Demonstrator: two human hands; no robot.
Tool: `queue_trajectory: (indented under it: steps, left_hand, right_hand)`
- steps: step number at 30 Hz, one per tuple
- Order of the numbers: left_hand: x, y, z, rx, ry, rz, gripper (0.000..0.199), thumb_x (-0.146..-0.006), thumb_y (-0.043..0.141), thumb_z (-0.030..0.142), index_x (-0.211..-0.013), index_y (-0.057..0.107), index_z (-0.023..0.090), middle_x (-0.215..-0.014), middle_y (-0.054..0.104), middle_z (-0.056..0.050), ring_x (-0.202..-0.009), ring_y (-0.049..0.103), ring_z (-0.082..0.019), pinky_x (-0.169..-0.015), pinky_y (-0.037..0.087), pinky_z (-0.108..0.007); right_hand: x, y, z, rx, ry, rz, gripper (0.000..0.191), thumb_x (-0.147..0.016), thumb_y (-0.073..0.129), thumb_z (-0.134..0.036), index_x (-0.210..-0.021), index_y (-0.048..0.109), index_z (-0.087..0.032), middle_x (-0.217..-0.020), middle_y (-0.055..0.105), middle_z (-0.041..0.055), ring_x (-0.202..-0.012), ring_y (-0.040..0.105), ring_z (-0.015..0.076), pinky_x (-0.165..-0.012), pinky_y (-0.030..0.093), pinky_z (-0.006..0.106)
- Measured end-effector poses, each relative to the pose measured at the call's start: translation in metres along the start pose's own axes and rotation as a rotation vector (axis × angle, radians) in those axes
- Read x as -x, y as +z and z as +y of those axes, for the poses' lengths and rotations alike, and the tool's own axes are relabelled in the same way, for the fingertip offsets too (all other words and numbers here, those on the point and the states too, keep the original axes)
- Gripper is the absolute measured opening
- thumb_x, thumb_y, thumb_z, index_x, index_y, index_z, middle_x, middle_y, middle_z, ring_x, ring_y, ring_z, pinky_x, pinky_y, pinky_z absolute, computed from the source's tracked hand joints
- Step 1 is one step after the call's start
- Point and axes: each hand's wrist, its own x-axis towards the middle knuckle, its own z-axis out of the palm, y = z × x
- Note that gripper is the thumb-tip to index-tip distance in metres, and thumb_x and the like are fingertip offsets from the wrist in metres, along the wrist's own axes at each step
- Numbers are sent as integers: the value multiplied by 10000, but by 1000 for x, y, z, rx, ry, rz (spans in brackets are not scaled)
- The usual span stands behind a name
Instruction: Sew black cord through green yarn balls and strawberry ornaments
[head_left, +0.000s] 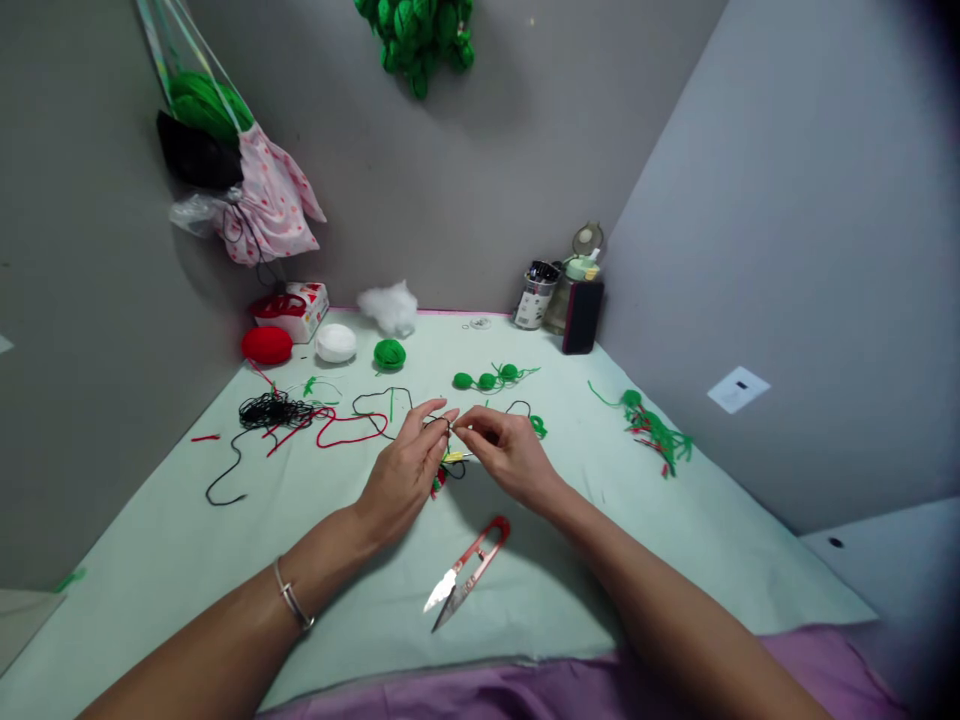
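Colours on a pale green table [375, 630], by clock position about the view's centre.
At 9: red ball [267, 345], white ball [336, 344], green ball [389, 354] and black yarn tangle [271, 411]. At 10: pink pouch [266, 195], red-spotted. Between 3 and 4: green-and-red yarn bundle [654, 432]. At 6: snips [500, 526], red-handled, silver-bladed; purple cloth [450, 693]. At 7: red-and-green yarn piece [439, 482], yellow handle [454, 457].

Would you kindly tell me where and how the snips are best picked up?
I'd grip the snips by the rounded end of the red handle, the right hand coming from above on the far right side. They lie flat, that end pointing up and right, while the bare, parted blades point down-left, toward the wearer.
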Motion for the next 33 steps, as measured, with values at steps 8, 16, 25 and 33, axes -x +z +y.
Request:
queue_trajectory:
  steps: [8, 16, 25, 33]
  left_hand:
    - [0, -1, -1, -68, 15, -5, 419, -1035, 338, 277, -1387, 561, 230, -1525, 440, -110, -1252, 579, -240, -1049, 506, -406]
    - [-1, -2, -1, -144, 31, -19, 417, -1024, 346, 247, -1385, 555, 229, -1535, 434, -137, -1084, 657, -207, -957, 545, -390]
    - [-1, -2, -4, -125, -1, -66, 410, -1000, 370, 240, -1351, 583, 226, -1562, 406, -124, -1066, 666, -223, -943, 540, -418]
    - [-12, -9, 2, 541, -338, 37, 205, -852, 663, 346, -968, 711, 184, -1241, 648, -103, -980, 677, -210, -906, 555, -373]
  right_hand:
    - [0, -3, 1, 13, 33, -4, 158, -904, 558, -248, -853, 687, -172, -570, 449, -55, -535, 338, 89, -540, 277, 237]
    - [-3, -4, 3, -53, 66, -38, 186, -897, 570, -299, -826, 677, -164, -580, 466, -46, -546, 340, 94, -543, 276, 241]
    - [-5, -4, 8, -135, 101, -42, 243, -897, 593, -359, -816, 690, -151, -571, 443, -48, -534, 319, 91, -511, 252, 237]
    - [3, 4, 12, 255, -188, 171, 143, -923, 575, -231, -872, 698, -181, -585, 575, -28, -512, 440, 90, -562, 336, 224]
